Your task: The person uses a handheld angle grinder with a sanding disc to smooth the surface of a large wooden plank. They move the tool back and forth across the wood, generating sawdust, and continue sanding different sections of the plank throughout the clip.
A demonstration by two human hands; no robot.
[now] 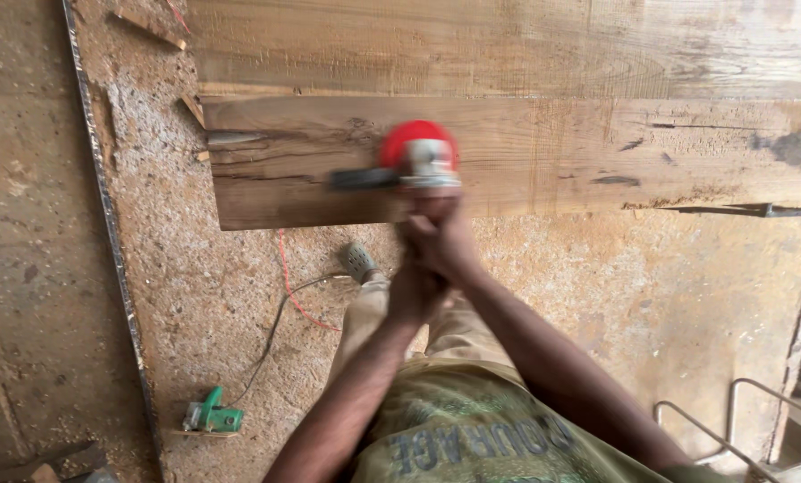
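Note:
A red and grey power tool (421, 156) with a dark handle sticking out to its left rests on a long brown wooden plank (552, 152). My right hand (443, 234) grips the tool's body from the near side. My left hand (415, 288) is wrapped just behind it, clasped against the right hand. Both arms reach forward from my body. The tool's underside and my fingertips are hidden.
A second, paler plank (508, 45) lies beyond the first. Sawdust covers the floor (194, 268). A green power tool (211, 417) lies at lower left with a cable and a red wire (291, 286) running toward me. A metal frame (740, 420) stands lower right.

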